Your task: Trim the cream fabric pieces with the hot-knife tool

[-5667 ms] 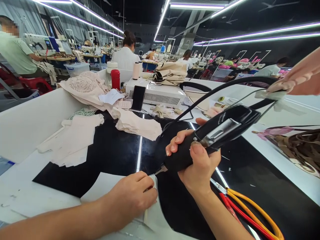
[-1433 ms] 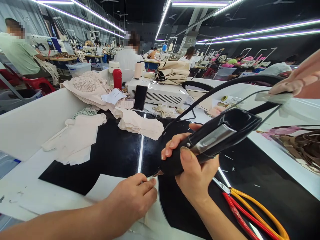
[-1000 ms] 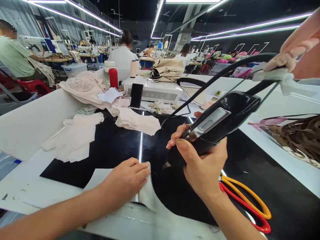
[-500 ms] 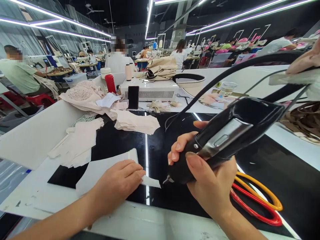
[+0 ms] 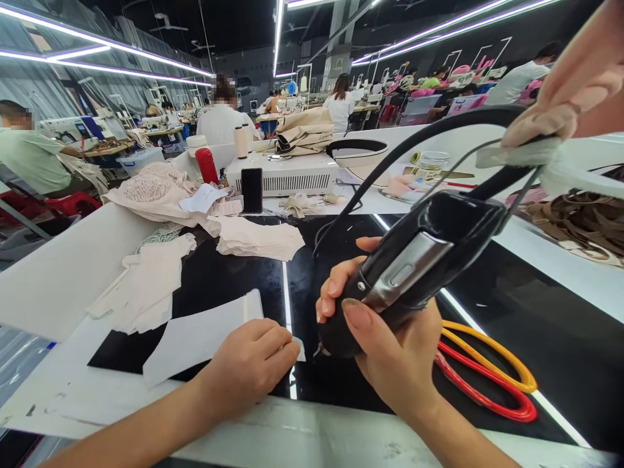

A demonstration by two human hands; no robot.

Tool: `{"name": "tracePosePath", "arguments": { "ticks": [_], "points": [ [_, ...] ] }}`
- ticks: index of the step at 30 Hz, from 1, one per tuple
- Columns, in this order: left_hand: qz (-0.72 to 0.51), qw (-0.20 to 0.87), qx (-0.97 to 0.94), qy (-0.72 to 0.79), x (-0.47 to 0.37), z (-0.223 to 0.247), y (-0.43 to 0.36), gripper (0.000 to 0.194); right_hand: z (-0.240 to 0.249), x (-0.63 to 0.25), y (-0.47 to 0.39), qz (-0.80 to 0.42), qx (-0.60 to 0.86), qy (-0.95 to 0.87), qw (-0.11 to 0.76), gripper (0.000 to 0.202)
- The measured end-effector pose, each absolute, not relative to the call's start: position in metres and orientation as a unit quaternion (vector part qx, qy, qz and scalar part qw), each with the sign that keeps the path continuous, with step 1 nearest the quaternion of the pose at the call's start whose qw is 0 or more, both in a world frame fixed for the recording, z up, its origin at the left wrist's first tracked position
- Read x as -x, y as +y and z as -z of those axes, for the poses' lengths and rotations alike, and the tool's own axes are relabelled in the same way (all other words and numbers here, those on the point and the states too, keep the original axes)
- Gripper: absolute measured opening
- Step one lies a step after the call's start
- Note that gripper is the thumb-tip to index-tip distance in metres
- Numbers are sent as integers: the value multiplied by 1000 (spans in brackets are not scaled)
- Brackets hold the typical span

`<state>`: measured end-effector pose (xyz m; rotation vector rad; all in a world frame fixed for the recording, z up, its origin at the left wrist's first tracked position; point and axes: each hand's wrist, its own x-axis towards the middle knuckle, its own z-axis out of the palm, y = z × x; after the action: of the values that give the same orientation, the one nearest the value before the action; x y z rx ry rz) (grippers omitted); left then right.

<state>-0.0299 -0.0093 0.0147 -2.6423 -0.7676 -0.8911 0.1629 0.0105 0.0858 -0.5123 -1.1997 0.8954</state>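
My right hand point(image 5: 385, 325) is wrapped round a thick black handheld tool point(image 5: 409, 266) with a silver panel. Its thin metal tip points down left, close to the black glossy board point(image 5: 331, 383). My left hand point(image 5: 256, 364) lies over the right end of a pale cut piece point(image 5: 205, 331), fingers together and bent; whether they grip it or only press on it cannot be made out. A small end of the piece shows past the fingertips, near the tool's tip. A black cable arches up from the tool.
Stacks of pale cut fabric point(image 5: 258, 238) lie behind my left hand. A phone point(image 5: 252, 190) leans on a white box point(image 5: 287, 175). Orange and red loops point(image 5: 509, 406) rest at the right. Another person's hand point(image 5: 560, 104) is at upper right by the cable.
My left hand has shifted right along the pale piece, covering more of its end. The tool has moved slightly left in view. The other person's hand reaches further in from the right.
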Motion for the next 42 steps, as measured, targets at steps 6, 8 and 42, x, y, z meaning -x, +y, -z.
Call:
{"name": "tracePosePath", "arguments": {
  "ticks": [6,8,42],
  "points": [
    [302,111,906,-275,29,-7,-15,28,-89,-159,9,-411,232,-539,698,47],
    [303,84,902,-297,28,-4,-16,26,-88,-158,9,-416,232,-539,695,49],
    [325,91,878,-338,16,-9,-27,35,-79,-155,14,-403,228,-531,710,35]
  ]
}}
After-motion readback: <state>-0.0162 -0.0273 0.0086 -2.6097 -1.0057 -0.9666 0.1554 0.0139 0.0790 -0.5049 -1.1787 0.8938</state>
